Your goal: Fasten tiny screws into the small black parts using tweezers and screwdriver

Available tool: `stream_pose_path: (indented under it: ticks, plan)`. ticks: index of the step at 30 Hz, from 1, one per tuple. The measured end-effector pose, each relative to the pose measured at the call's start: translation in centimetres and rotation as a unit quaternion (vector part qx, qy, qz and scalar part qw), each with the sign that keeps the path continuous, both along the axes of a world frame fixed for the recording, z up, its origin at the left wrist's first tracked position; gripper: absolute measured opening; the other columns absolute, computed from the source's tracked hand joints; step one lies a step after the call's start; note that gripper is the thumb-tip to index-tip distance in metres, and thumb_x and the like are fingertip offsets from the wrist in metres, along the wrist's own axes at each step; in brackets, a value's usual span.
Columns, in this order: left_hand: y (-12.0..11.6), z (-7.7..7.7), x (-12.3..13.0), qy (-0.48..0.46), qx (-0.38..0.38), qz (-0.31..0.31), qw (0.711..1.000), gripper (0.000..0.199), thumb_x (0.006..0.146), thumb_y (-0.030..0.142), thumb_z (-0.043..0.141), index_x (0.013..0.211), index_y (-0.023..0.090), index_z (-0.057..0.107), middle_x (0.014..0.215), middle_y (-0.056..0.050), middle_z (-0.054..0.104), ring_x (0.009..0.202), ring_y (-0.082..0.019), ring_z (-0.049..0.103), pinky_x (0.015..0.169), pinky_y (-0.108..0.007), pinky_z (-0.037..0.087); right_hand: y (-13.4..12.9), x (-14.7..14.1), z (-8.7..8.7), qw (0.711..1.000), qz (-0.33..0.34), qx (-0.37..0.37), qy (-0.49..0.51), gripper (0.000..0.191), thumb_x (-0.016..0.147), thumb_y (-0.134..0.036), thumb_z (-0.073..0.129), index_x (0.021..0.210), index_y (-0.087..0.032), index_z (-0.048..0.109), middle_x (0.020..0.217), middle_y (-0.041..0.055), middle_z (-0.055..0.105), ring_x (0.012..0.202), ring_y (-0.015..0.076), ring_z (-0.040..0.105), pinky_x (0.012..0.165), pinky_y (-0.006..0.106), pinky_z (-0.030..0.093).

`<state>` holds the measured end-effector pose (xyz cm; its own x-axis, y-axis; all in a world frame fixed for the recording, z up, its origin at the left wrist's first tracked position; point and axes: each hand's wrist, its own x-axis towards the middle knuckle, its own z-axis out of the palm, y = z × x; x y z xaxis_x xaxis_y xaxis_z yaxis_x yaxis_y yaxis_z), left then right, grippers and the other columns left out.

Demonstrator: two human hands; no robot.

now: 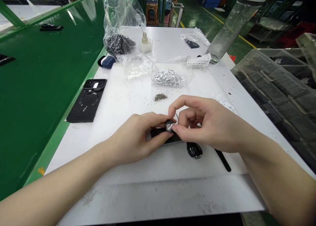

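My left hand (138, 135) is closed, holding a small dark block-like part (169, 123) with a whitish end between thumb and fingers. Against that same end, the thumb of my right hand (206, 122) presses, its index finger bent over the top. A thin dark line shows by the right fingers; what it belongs to is unclear. Under both hands lies a black bar-shaped object (154, 132), partly covered. Just nearer to me rests a black spoon (195, 150), and a slim black strip (224, 161) pokes out below my right wrist.
A pile of tiny metallic pieces (160, 97) lies ahead, with a clear tray (189, 78) of small white parts behind it. A phone (86, 102) is at left. Beyond stand a small bottle (144, 38), plastic bags (123, 8) and a tall clear bottle (234, 25). Compartment boxes (278, 87) line the right.
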<state>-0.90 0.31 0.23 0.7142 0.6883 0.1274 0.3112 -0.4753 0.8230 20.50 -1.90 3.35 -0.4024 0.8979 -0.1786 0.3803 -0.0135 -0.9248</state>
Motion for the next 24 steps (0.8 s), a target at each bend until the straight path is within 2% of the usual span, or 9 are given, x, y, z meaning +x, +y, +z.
stream_pose_path:
  ticks: [3,6,11,14,17,19,21,24]
  plan:
    - [0.1,-0.2,-0.1,0.002,0.017,-0.010,1.000,0.018,0.097,0.021,0.059,0.111,0.021,0.070,0.096,-0.002,0.074,0.082,-0.016,0.069,0.070,-0.027,0.054,0.0,0.0,0.3,0.999,-0.002,-0.033,-0.006,0.025,0.085,-0.014,0.066,0.104,-0.026,0.055,0.058,-0.0100,0.054,0.052,0.0084,0.046,0.050,0.021,0.039]
    - [0.0,-0.2,-0.1,0.005,0.029,-0.027,0.999,0.020,0.096,0.021,0.059,0.113,0.020,0.071,0.099,-0.004,0.073,0.083,-0.016,0.069,0.072,-0.028,0.056,-0.1,-0.2,0.6,0.998,0.015,-0.057,-0.021,0.028,0.083,-0.012,0.067,0.102,-0.027,0.053,0.057,-0.0105,0.053,0.052,0.0086,0.045,0.050,0.021,0.040]
    - [0.0,0.2,-0.2,0.018,0.028,-0.037,0.999,0.020,0.095,0.021,0.060,0.112,0.019,0.070,0.095,-0.005,0.071,0.085,-0.018,0.068,0.076,-0.030,0.057,-0.3,-0.6,0.6,0.999,0.005,-0.014,-0.043,0.023,0.082,-0.011,0.065,0.093,-0.026,0.052,0.057,-0.0095,0.052,0.055,0.0099,0.047,0.052,0.023,0.041]
    - [0.0,0.5,-0.3,0.005,0.020,-0.053,0.998,0.016,0.094,0.025,0.063,0.107,0.018,0.071,0.093,-0.005,0.072,0.087,-0.019,0.068,0.077,-0.029,0.057,-0.3,-0.5,0.5,0.999,0.016,-0.023,-0.035,0.020,0.082,-0.012,0.065,0.087,-0.025,0.050,0.057,-0.0090,0.052,0.055,0.0097,0.048,0.051,0.022,0.040]
    - [-0.1,0.4,-0.2,-0.021,0.001,-0.042,0.999,0.017,0.096,0.025,0.064,0.108,0.020,0.075,0.096,-0.006,0.074,0.086,-0.018,0.070,0.074,-0.027,0.059,0.1,0.6,0.6,0.998,0.058,-0.022,-0.026,0.017,0.084,-0.013,0.066,0.083,-0.024,0.053,0.060,-0.0079,0.053,0.056,0.0089,0.049,0.053,0.023,0.040]
    - [-0.2,0.2,-0.2,-0.034,-0.007,-0.028,0.999,0.021,0.094,0.023,0.065,0.112,0.022,0.077,0.101,-0.007,0.076,0.088,-0.019,0.071,0.076,-0.028,0.061,0.5,1.8,0.9,0.998,0.067,0.010,-0.015,0.014,0.086,-0.017,0.067,0.083,-0.023,0.055,0.061,-0.0072,0.054,0.055,0.0083,0.049,0.052,0.023,0.038]
    - [-0.4,0.0,-0.1,-0.037,-0.012,-0.015,0.999,0.024,0.091,0.022,0.068,0.113,0.024,0.079,0.105,-0.007,0.077,0.092,-0.021,0.072,0.081,-0.031,0.063,0.9,3.3,1.2,0.997,0.031,0.058,-0.042,0.012,0.089,-0.023,0.068,0.085,-0.025,0.057,0.057,-0.0079,0.051,0.050,0.0079,0.044,0.048,0.023,0.034]
    - [-0.6,0.1,0.0,-0.027,-0.023,0.008,0.999,0.022,0.090,0.023,0.070,0.108,0.026,0.081,0.106,-0.006,0.078,0.096,-0.023,0.073,0.085,-0.033,0.063,1.4,5.3,1.7,0.974,-0.050,0.119,-0.184,0.012,0.089,-0.029,0.068,0.084,-0.025,0.059,0.050,-0.0084,0.047,0.044,0.0086,0.038,0.043,0.026,0.030]
